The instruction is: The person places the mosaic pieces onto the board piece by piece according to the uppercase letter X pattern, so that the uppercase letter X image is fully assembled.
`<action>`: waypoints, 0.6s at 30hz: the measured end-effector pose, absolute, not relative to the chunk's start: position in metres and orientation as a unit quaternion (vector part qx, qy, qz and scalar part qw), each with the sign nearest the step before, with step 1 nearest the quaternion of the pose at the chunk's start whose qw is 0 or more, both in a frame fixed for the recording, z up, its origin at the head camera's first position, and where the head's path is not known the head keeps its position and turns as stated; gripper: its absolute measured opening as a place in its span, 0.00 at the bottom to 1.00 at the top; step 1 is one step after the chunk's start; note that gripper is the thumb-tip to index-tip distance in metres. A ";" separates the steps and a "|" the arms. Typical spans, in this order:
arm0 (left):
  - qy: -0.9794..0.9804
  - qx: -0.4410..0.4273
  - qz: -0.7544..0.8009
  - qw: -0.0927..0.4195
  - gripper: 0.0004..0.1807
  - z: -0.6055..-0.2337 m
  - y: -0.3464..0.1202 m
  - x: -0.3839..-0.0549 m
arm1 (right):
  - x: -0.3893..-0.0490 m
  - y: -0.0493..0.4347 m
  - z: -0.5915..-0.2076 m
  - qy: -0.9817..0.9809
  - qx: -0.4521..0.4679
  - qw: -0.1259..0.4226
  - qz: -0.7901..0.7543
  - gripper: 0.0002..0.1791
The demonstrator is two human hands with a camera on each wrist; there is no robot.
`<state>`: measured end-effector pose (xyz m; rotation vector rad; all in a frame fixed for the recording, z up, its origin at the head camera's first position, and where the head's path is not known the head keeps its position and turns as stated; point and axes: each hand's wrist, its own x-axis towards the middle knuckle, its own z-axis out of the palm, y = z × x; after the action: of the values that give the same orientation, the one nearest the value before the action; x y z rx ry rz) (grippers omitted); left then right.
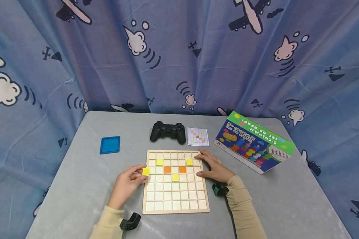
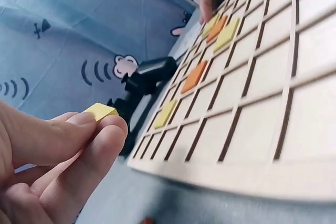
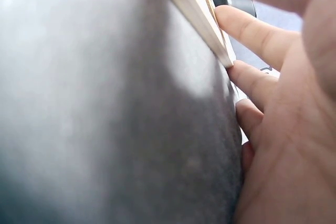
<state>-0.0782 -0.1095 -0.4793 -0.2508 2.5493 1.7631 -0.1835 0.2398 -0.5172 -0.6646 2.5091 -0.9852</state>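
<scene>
My left hand [image 1: 126,186] pinches a small yellow square tile [image 1: 146,171] between thumb and fingers, at the left edge of a wooden grid board [image 1: 176,211]. In the left wrist view the tile [image 2: 101,111] sticks out past the fingertips, above and apart from the board. My right hand [image 1: 217,170] rests at the board's upper right edge, its fairly straight fingers touching the rim. Lying in the board's cells are three yellow tiles, one of them the lower middle yellow tile [image 1: 175,178], plus a left orange tile [image 1: 167,169] and a right orange tile [image 1: 182,169].
Behind the board lie a black game controller [image 1: 168,132] and a printed card with a coloured grid pattern [image 1: 198,137]. A blue square tray [image 1: 110,145] is at the left. At the right stands a colourful toy box [image 1: 254,142]. A patterned curtain [image 1: 173,59] hangs behind the table.
</scene>
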 end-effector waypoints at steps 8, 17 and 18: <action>0.845 -0.046 0.533 0.021 0.19 -0.472 -0.093 -0.080 | -0.183 0.240 -0.517 0.890 -0.232 0.186 -0.346 0.36; 0.861 -0.004 0.508 0.019 0.18 -0.474 -0.077 -0.079 | -0.183 0.239 -0.516 0.890 -0.229 0.187 -0.346 0.36; 0.862 0.002 0.506 0.021 0.18 -0.475 -0.075 -0.078 | -0.183 0.239 -0.516 0.891 -0.229 0.187 -0.345 0.36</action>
<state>-0.0784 -0.0752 -0.4752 0.0052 2.6743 1.5685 -0.1830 0.2392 -0.5156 -0.6460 2.5081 -0.9708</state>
